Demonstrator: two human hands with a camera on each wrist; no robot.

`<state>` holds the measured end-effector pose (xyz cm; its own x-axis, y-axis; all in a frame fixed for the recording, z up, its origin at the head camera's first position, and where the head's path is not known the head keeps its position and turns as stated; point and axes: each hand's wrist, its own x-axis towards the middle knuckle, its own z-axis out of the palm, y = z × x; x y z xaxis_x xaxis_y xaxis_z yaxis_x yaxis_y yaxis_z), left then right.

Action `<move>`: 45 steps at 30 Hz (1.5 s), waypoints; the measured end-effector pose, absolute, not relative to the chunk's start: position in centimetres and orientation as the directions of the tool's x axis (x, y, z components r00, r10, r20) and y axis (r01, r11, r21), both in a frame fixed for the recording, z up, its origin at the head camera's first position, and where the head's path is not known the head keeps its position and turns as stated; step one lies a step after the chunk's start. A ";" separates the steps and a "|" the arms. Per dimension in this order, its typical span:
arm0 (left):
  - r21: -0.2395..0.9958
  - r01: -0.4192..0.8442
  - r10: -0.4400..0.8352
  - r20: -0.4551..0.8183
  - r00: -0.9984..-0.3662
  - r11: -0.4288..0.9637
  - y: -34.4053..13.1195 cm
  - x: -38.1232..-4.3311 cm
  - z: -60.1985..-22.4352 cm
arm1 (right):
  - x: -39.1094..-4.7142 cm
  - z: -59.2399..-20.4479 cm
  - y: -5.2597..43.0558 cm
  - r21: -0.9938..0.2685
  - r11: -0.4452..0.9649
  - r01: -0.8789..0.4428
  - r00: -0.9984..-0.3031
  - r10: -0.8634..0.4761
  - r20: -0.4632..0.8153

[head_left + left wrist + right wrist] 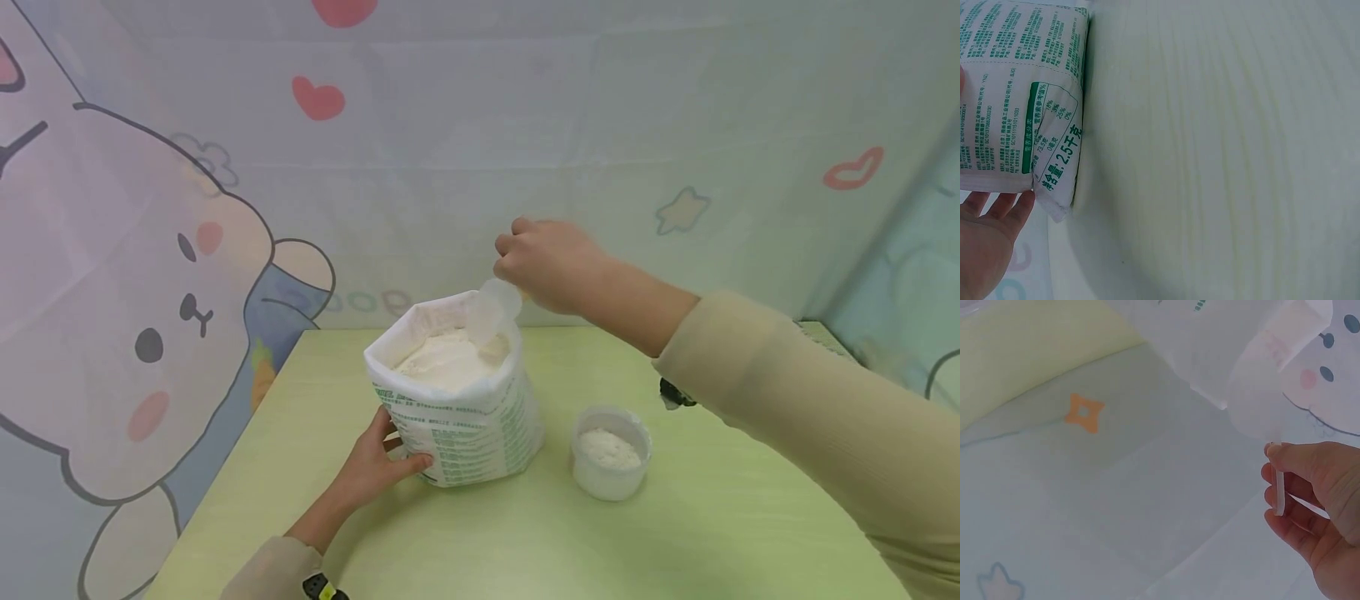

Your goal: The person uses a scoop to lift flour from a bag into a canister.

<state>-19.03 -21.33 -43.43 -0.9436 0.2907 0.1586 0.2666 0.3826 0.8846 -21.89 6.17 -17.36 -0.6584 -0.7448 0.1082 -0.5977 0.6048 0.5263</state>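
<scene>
A white bag of flour-like powder (480, 442) with green print stands upright on the table, its top folded open and the powder heaped inside. My left hand (375, 462) grips its lower left side, thumb across the front. In the left wrist view, fingertips touch the edge of the bag (1007, 119). Above the bag's right rim, my right hand (551, 262) holds a translucent white scoop (497, 312) by its handle. The scoop's bowl dips into the mouth of the bag. The right wrist view shows my right hand (1316, 494) pinching the handle (1280, 487).
A round white tub (611, 475) partly filled with white powder stands right of the bag on the pale green table (720, 500). Behind the table hangs a curtain (465, 108) printed with hearts and a rabbit.
</scene>
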 end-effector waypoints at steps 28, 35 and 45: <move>0.882 0.272 0.292 0.163 -0.942 0.386 -21.0 -18.9 -43.7 | -22.3 -21.7 4.5 0.480 0.632 -0.609 -0.675 -0.730 0.104; 0.884 0.270 0.295 0.160 -0.942 0.382 -20.8 -18.6 -43.1 | -22.2 -22.3 4.0 0.499 0.620 -0.606 -0.667 -0.737 0.106; 0.890 0.244 0.298 0.130 -0.946 0.386 -20.1 -17.4 -41.1 | -22.1 -22.4 4.1 0.496 0.631 -0.597 -0.678 -0.727 0.108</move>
<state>-17.41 -20.12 -41.11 -0.9458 0.2976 0.1301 0.2438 0.3857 0.8898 -22.05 4.10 -22.42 -0.6780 -0.7271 0.1081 -0.5973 0.6306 0.4955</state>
